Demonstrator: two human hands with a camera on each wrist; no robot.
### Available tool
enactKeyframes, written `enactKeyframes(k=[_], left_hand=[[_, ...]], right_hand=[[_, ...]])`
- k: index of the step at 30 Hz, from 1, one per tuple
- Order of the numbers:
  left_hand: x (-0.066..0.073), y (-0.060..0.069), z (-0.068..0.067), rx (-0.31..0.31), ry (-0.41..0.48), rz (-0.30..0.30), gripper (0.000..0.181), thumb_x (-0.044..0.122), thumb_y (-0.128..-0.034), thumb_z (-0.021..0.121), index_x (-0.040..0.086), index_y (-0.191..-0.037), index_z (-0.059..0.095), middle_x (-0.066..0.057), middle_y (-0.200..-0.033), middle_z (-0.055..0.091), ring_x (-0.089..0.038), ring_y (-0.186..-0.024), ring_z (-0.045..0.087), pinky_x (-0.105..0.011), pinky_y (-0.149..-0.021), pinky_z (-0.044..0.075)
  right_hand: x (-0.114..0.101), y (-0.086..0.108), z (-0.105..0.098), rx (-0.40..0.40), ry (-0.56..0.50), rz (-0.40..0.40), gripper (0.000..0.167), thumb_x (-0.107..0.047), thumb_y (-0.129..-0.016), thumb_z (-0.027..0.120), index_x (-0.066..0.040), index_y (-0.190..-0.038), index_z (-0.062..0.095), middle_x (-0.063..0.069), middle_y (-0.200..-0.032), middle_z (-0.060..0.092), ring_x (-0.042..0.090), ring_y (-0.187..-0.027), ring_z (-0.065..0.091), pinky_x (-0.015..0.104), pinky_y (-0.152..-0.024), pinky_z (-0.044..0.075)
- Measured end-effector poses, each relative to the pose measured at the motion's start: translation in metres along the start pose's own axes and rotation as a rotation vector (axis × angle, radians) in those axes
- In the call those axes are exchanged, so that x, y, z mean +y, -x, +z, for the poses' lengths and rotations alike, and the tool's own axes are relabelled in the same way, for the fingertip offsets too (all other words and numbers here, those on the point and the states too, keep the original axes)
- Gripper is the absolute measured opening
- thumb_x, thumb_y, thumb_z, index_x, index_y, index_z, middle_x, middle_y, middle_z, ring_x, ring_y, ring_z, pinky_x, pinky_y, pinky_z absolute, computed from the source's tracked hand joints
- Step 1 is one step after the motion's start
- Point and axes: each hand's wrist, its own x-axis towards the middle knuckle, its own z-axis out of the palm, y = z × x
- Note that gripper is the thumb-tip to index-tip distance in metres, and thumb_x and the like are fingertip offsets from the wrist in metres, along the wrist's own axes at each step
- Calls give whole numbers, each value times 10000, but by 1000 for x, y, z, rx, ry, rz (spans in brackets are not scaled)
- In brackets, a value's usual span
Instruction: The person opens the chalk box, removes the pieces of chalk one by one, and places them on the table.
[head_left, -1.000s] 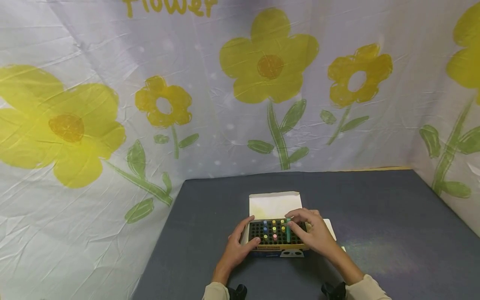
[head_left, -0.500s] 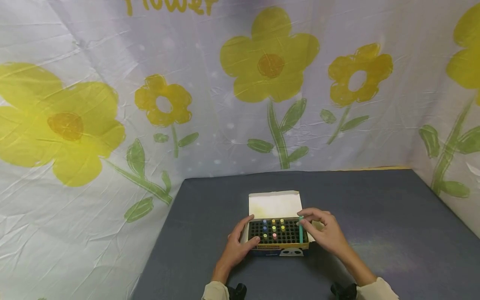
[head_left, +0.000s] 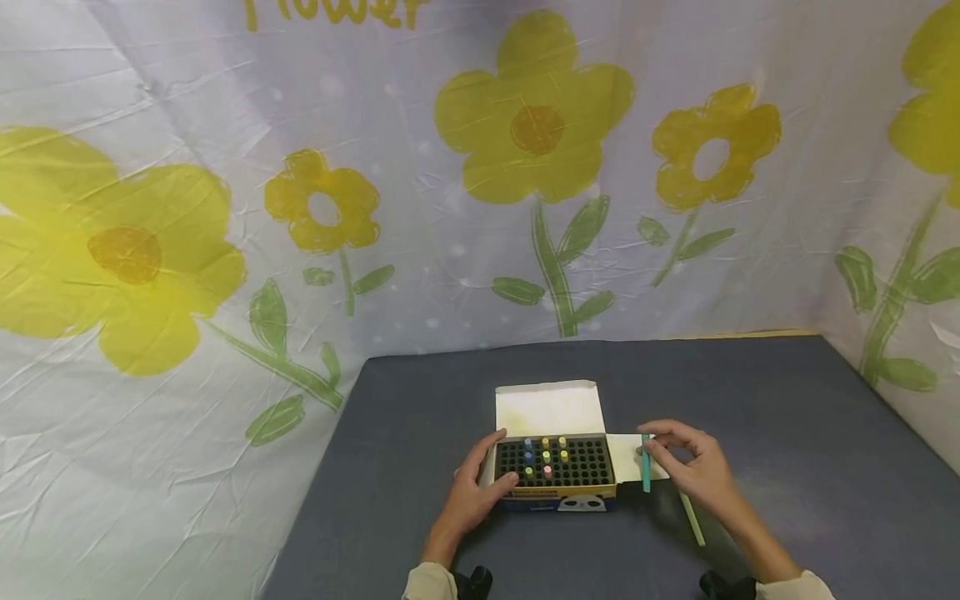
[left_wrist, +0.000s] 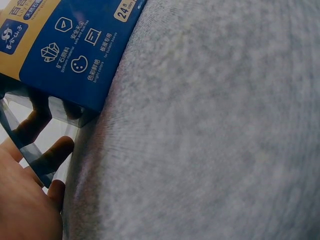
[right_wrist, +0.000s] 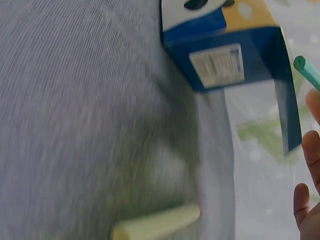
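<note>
Currently, right hand (head_left: 693,462) is pinching teal stick (head_left: 647,467) near its far end, holding it just right of box (head_left: 551,493), overlapping white side flap (head_left: 624,454) in head view. Left hand (head_left: 472,496) is gripping box at left end. Box is sitting on bench (head_left: 765,400), white lid (head_left: 550,410) showing open behind. Blue, yellow and pink sticks (head_left: 547,472) are poking up from it. Yellow-green stick (head_left: 692,520) is lying below right hand.

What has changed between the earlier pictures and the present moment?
The right hand, pinching the green stick, moved rightward from above the box to its side flap. The yellow stick now shows clearly. The left hand still holds the box, lid open.
</note>
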Motion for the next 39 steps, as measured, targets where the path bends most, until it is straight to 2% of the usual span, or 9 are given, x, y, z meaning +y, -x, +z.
enactKeyframes(k=[8,13,17,20,21,23,28,32,39], left_hand=[[-2,-1,0,-9,9,1,672,372,-914,743,430,-1510,438,-18,-1569,456,-300,-1307,504,-541,-960,462],[-3,-1,-1,-9,3,7,668,375,-917,740,436,-1509,435,-14,-1572,455,-297,-1309,514,-524,-954,468],[-4,-1,-1,-6,5,21,662,370,-920,736,435,-1507,437,-16,-1588,439,-313,-1357,503,-549,-978,463],[-5,-2,0,-1,6,23,657,373,-920,737,440,-1503,439,-6,-1592,434,-313,-1383,487,-565,-998,451],[-6,-2,0,-1,8,23,657,374,-920,738,441,-1502,440,-3,-1592,434,-312,-1387,484,-568,-1002,448],[-6,-2,0,-2,10,23,657,373,-919,740,438,-1501,442,-3,-1589,437,-311,-1376,491,-565,-995,452],[-6,-1,0,-5,13,22,658,373,-918,740,435,-1501,443,-9,-1592,434,-322,-1383,486,-581,-999,450],[-5,-1,0,-8,14,21,660,376,-920,736,432,-1506,439,-9,-1604,419,-337,-1425,454,-617,-1026,430],[-2,0,0,-16,14,30,670,369,-925,736,408,-1520,431,-23,-1610,412,-346,-1448,433,-629,-1046,420]], right_hand=[[12,13,-31,15,33,59,214,25,-939,677,-24,-1142,723,48,-866,770,-63,-1029,624,99,-940,404],[17,24,-51,-24,119,148,197,-60,-970,674,-54,-1162,721,-21,-877,769,-131,-1038,573,127,-902,410],[23,30,-63,-66,190,198,199,-116,-982,675,-89,-1173,724,-70,-886,758,-156,-1018,547,243,-871,476],[29,35,-70,-103,185,211,198,-119,-981,676,-73,-1167,724,-69,-892,748,-136,-978,569,421,-838,532],[32,36,-72,-118,184,218,191,-121,-980,678,-76,-1159,728,-70,-910,749,-124,-958,582,434,-814,539],[37,39,-74,-156,172,231,180,-124,-981,676,-74,-1145,730,-67,-950,748,-96,-920,603,415,-771,537],[47,46,-78,-250,112,236,170,-103,-988,658,-57,-1139,719,-23,-986,745,5,-837,645,253,-690,501],[52,49,-78,-285,60,211,170,-74,-983,655,-25,-1136,709,5,-934,748,45,-799,672,251,-681,516],[53,49,-75,-320,40,206,166,-87,-981,662,-13,-1120,710,1,-881,754,56,-765,676,243,-659,507]])
